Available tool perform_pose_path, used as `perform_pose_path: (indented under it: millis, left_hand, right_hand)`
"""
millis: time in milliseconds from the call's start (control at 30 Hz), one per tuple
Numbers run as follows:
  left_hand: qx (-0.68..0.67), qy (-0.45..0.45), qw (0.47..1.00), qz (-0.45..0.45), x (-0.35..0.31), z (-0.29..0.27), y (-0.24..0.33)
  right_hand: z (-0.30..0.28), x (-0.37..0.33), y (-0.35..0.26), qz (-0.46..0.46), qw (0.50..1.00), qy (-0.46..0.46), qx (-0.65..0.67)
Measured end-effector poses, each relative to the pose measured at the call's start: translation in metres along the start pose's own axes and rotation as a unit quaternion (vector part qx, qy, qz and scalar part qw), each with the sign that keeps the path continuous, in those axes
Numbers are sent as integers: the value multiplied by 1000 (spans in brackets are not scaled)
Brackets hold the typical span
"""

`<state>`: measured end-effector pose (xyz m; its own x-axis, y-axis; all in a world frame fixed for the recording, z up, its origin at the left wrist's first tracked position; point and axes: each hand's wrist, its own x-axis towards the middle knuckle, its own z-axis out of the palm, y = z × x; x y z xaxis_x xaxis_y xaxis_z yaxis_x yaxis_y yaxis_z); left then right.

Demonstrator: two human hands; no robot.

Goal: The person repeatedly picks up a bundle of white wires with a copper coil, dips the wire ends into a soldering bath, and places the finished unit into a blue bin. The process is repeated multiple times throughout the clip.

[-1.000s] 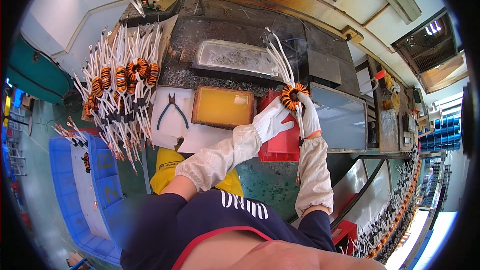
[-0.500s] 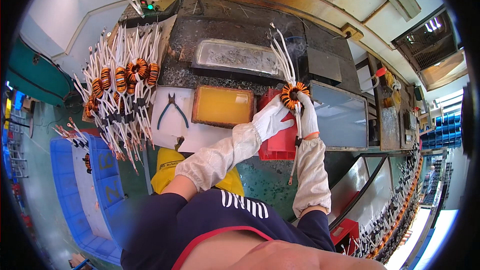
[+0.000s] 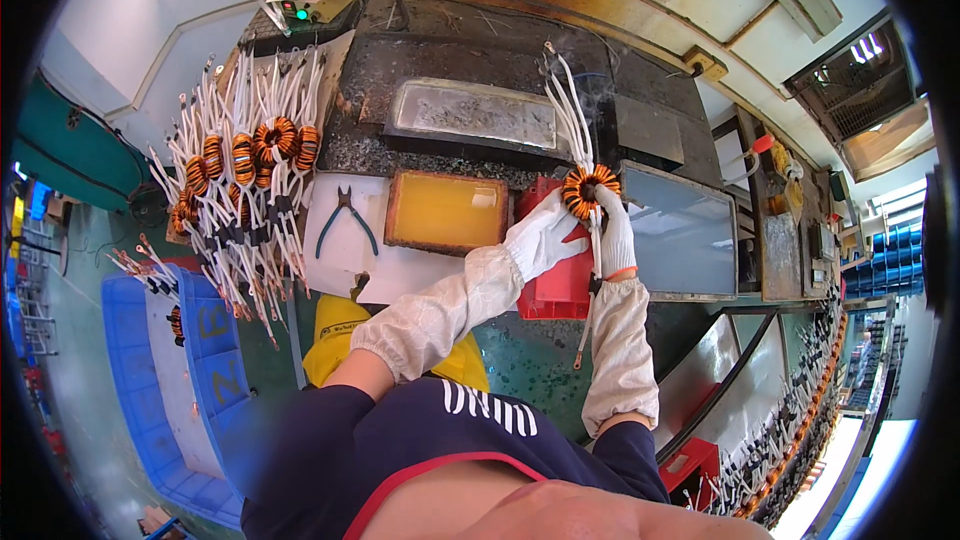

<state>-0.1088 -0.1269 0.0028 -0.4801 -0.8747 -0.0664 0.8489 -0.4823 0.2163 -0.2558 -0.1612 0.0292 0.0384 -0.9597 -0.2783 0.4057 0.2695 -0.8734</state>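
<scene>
Far left of the yellow tray (image 3: 447,211), a blue crate (image 3: 150,360) holds a few wired coils. Nearer it, a heap of orange coils with white leads (image 3: 240,180) lies on the bench, then pliers (image 3: 343,219) on a white sheet. The tray itself holds yellow liquid. Just right of it, over a red box (image 3: 560,280), the gloved left hand (image 3: 541,237) and right hand (image 3: 614,230) both grasp one orange coil (image 3: 588,190), its white leads pointing up toward the grey tray (image 3: 475,113).

A factory workshop: a grimy table (image 3: 640,110) holds a solder pot (image 3: 475,112), a flux tray (image 3: 447,212) and pliers (image 3: 346,220), with wound coils (image 3: 245,155) piled left and blue bins (image 3: 885,250) far right.
</scene>
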Motion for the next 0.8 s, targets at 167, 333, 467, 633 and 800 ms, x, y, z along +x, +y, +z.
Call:
perform_pose_path:
  millis: [167,333,467,633,800]
  left_hand:
    - [-14,3,1000,-3,2,-8,-2]
    - [-15,-7,1000,-4,4,-13,-3]
    - [8,5,1000,-9,4,-12,-3]
    - [23,-11,1000,-15,8,-16,-2]
    - [72,-41,996,-30,5,15,-2]
  right_hand:
    - [0,-2,0,6,1000,6,-5]
    - [-2,-2,2,-9,1000,10,24]
    - [-4,-1,2,-19,999,23,36]
    - [13,-23,-20,-68,998,15,5]
    - [27,-53,-38,-83,997,13,-1]
